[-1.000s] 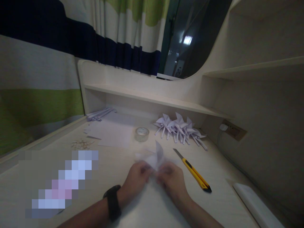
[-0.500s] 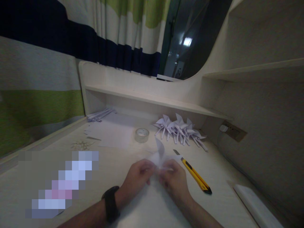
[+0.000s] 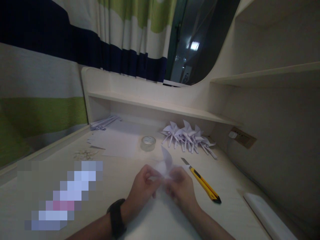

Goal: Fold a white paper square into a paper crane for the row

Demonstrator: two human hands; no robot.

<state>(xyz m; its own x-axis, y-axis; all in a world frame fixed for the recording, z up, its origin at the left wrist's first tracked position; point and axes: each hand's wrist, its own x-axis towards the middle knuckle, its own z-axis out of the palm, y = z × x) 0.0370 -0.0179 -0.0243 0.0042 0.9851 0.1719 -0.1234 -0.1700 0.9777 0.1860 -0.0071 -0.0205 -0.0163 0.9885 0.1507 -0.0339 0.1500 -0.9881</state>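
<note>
A white paper pinwheel (image 3: 166, 159) is held between my two hands above the desk, one curved blade standing up and the rest blurred. My left hand (image 3: 147, 182), with a dark watch on its wrist, pinches it from the left. From the right, my right hand (image 3: 180, 185) has its fingers closed on the same paper. The fingertips partly hide the pinwheel's middle. A yellow utility knife (image 3: 205, 185) with its blade out lies just right of my right hand. Behind the hands stands a roll of clear tape (image 3: 148, 143).
Several paper pinwheels (image 3: 186, 135) lie in a row at the back right. White paper sheets (image 3: 122, 138) and rolled paper sticks (image 3: 105, 122) are at the back left, near a pile of small pale pieces (image 3: 85, 154). A blurred-out object (image 3: 67, 196) lies front left.
The camera view has shifted slightly. Both hands stay close together on the pinwheel, with only small finger movements; the things on the desk have not moved.
</note>
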